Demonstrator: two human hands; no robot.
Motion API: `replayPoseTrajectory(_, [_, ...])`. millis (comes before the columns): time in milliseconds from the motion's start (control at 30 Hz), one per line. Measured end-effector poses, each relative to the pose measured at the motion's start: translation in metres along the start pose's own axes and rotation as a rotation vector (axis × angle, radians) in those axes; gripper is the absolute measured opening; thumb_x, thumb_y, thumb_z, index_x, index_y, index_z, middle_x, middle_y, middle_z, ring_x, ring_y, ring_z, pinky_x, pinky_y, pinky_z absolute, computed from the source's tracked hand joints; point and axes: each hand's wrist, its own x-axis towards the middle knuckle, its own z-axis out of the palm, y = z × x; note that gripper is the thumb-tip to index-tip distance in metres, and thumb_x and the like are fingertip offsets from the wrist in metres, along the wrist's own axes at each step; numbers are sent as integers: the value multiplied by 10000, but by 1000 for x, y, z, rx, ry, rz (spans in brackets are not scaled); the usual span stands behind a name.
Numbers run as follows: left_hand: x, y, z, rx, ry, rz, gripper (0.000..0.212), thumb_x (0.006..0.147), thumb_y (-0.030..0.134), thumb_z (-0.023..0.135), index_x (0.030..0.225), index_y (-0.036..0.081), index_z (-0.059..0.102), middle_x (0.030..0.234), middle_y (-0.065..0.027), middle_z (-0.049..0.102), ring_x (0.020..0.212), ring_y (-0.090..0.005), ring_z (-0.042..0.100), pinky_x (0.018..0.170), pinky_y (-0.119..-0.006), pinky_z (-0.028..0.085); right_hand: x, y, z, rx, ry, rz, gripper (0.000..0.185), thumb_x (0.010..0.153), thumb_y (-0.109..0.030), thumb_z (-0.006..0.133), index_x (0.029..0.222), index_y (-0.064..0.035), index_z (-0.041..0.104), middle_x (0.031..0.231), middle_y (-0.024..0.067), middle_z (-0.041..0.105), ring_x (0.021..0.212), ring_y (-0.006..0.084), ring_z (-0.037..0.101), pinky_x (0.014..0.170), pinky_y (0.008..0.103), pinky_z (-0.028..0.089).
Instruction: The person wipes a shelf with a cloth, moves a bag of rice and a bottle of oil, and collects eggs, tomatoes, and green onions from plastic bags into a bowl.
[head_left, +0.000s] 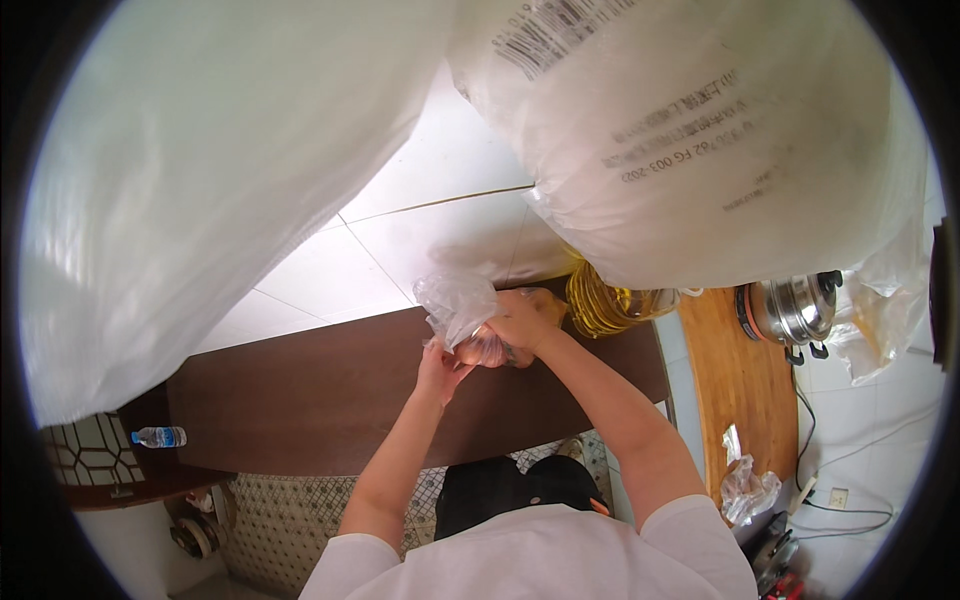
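Note:
Both my hands are at a clear plastic bag (459, 304) with round orange-red items (484, 351) inside, at the back of a dark brown tabletop (322, 397). My left hand (439, 371) grips the bag's left side near its loose, crumpled part. My right hand (517, 319) lies over the bag's right side, its fingers partly hidden by the plastic. Behind my right hand sits a yellow-orange bagged item (550, 304). Close by on the right stands a large ribbed bottle of yellow liquid (596, 304).
Two large whitish plastic bags (225, 172), (697, 150) hang close overhead and hide much of the wall. A steel pot (795, 307) and a crumpled plastic bag (748, 491) are on the wooden counter (731, 375) at right. A water bottle (159, 437) lies at far left.

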Motion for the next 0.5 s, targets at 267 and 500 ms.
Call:
replayPoseTrajectory(267, [5,5,-23,222,68,14,391,901,126,542,1271,161,421,1087,-8,529,971,-146,527,903,-466,484,-10,-25,6,-21,162,-150,371,737,-143,604,1079,-7,648,965,222,674,901,363,638,816,406,500])
replayPoseTrajectory(500, [-6,4,-25,262,88,44,455,892,111,552,1314,175,393,1149,-17,501,1026,-170,497,923,-470,463,-13,10,13,-237,183,-241,437,739,-197,628,1146,-37,627,1143,188,617,1102,349,564,934,426,443])
